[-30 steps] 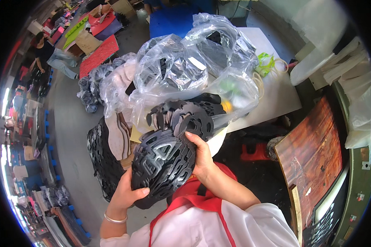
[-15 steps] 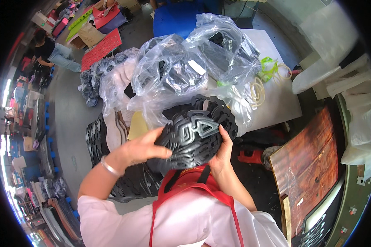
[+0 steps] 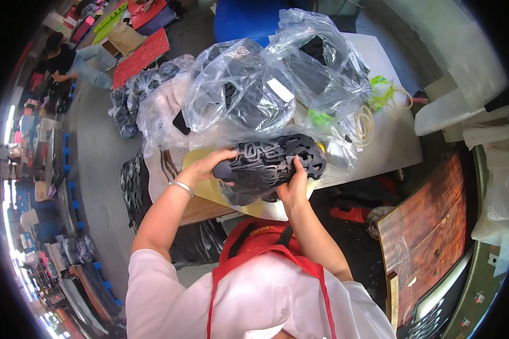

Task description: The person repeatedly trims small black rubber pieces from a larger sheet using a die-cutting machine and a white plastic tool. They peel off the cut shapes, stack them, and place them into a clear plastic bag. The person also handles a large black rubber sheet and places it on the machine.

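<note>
Over the near edge of the work table, I hold a thick stack of black moulded rubber shoe soles [image 3: 257, 166], tilted, with cut-out patterns. My left hand [image 3: 208, 164] closes around its left end, thumb on top. My right hand [image 3: 294, 183] grips the right end, thumb on top and fingers mostly hidden below. Under the stack is a yellow sheet [image 3: 209, 199], partly covered by it. Just beyond lie clear plastic bags [image 3: 237, 96] with black pieces inside.
Cream tape rings [image 3: 364, 127] and green plastic [image 3: 381, 93] lie on the pale tabletop [image 3: 387, 153]. Black patterned rubber [image 3: 133, 189] hangs at the left. A reddish wooden board [image 3: 427, 237] leans at the right. Another person [image 3: 68, 62] is at the far left.
Both hands have moved the sole stack away from my body toward the table and tipped it flatter. More of the yellow sheet shows beneath it.
</note>
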Motion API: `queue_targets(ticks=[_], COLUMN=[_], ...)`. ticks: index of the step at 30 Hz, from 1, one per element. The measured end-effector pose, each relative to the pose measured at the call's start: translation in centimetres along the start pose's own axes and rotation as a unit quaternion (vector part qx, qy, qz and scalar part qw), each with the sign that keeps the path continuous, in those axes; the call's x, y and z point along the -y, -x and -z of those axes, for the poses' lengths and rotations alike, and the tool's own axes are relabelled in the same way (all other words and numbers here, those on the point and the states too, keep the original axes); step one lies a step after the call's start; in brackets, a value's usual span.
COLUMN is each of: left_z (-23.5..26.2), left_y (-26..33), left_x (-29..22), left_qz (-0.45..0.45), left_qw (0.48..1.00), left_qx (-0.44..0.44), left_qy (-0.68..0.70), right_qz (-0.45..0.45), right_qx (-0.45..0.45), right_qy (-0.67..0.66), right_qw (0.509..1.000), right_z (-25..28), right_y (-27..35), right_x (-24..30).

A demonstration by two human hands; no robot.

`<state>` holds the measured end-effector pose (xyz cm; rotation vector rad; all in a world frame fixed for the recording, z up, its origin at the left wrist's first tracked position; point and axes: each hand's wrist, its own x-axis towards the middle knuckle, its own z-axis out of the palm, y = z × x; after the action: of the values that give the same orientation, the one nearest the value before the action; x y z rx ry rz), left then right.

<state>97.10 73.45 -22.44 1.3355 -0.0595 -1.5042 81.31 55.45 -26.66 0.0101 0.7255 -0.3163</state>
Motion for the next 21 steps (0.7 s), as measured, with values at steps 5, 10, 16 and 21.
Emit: queue_targets(ticks=[5,10,16,21], left_z=[0.6,0.4,-3.9,-5.8], left_y=[0.1,5.2,12.0,13.5], left_x=[0.5,1.1,1.7,0.0], left_qz=[-0.016,0.041,-0.311,-0.399], left_qw=[0.980,0.911,0.571,0.691], left_qx=[-0.191,-0.303,-0.219,-0.316], left_qy=[0.054,-0.278,-0.728,-0.513], right_qz=[0.024,0.048,0.141,0.179], right_qx=[-0.036,-0.068,-0.173,-0.089], right_qy=[0.005,-0.004,0.152,0.442], right_qw=[0.999,0.997,0.963,0.875], right_z=[-1.1,-1.3,1.1,1.1], right_y=[-0.1,-1.1,-1.6,0.3], right_x=[0.1,0.2,-1.8,-2.7])
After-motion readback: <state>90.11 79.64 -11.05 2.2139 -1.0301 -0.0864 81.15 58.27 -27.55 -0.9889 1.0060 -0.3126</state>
